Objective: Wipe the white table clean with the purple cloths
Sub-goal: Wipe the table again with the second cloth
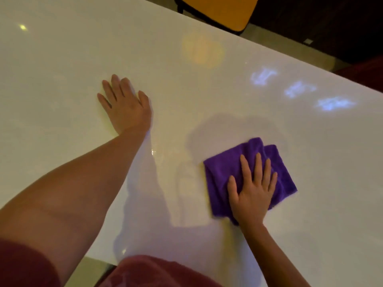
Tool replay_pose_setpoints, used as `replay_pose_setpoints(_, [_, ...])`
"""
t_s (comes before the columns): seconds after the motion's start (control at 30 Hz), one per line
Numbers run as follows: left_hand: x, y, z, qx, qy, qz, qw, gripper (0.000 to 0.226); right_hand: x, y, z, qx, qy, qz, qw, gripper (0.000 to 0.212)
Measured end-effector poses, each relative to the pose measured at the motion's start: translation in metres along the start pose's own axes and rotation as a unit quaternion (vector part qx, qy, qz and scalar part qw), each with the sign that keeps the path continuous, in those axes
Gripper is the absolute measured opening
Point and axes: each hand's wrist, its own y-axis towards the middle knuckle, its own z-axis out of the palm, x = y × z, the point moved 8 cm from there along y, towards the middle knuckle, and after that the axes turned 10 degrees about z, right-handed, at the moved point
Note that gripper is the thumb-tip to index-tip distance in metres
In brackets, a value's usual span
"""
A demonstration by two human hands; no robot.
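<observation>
Cloth position: the folded purple microfibre cloth lies flat on the glossy white table, in the near right part of the surface, a little inside the near edge.
Right hand: the right hand lies on top of the cloth with straight, spread fingers that press it down; the fingers do not curl round it.
Left hand: the left hand rests flat on the bare table, fingers straight and relaxed, and holds nothing. It seems to serve as a support.
Key relation: the cloth is directly under the right palm and reaches beyond the fingertips, toward the far right edge of the table. Its long side runs about from near left to far right. The right hand is on the cloth, while the left hand is well apart from it, to the left and farther away.
Next move, as I judge: a sliding stroke of the right hand, because the cloth is already under pressure there.
Count: one cloth is visible, though the task speaks of cloths; two hands; one table.
Other things: an orange chair seat stands beyond the far edge of the table.
</observation>
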Motion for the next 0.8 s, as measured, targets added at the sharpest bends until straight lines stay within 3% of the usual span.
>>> replay_pose_setpoints(0.1, [0.001,0.0,0.002,0.001,0.014,0.0,1.0,0.064,-0.007,-0.045,0.004,0.004,-0.002,0.044,0.999,0.065])
replay_pose_setpoints(0.3, [0.009,0.002,0.0,0.01,-0.031,-0.003,0.999,0.071,0.1,-0.095,0.026,0.006,0.037,-0.095,0.995,0.064])
replay_pose_setpoints(0.4, [0.018,0.003,-0.01,0.0,-0.176,0.016,0.984,0.059,0.152,-0.094,0.04,0.032,0.035,-0.133,0.99,0.066])
replay_pose_setpoints(0.47, [0.041,-0.006,-0.033,-0.051,-0.305,0.029,0.951,0.055,0.177,-0.088,0.046,0.047,0.035,-0.155,0.986,0.066])
replay_pose_setpoints(0.5, [0.061,-0.017,-0.048,-0.088,-0.317,0.035,0.944,0.055,0.187,-0.083,0.048,0.049,0.034,-0.165,0.984,0.065])
replay_pose_setpoints(0.57, [0.119,-0.046,-0.067,-0.132,-0.24,0.018,0.961,0.054,0.207,-0.074,0.051,0.049,0.032,-0.182,0.982,0.064])
replay_pose_setpoints(0.67, [0.233,-0.09,-0.07,-0.107,-0.072,-0.089,0.988,0.058,0.246,-0.06,0.056,0.051,0.033,-0.205,0.977,0.065])
replay_pose_setpoints(0.8, [0.334,-0.113,-0.072,-0.086,-0.034,-0.161,0.983,0.063,0.315,-0.041,0.067,0.06,0.027,-0.225,0.972,0.065])
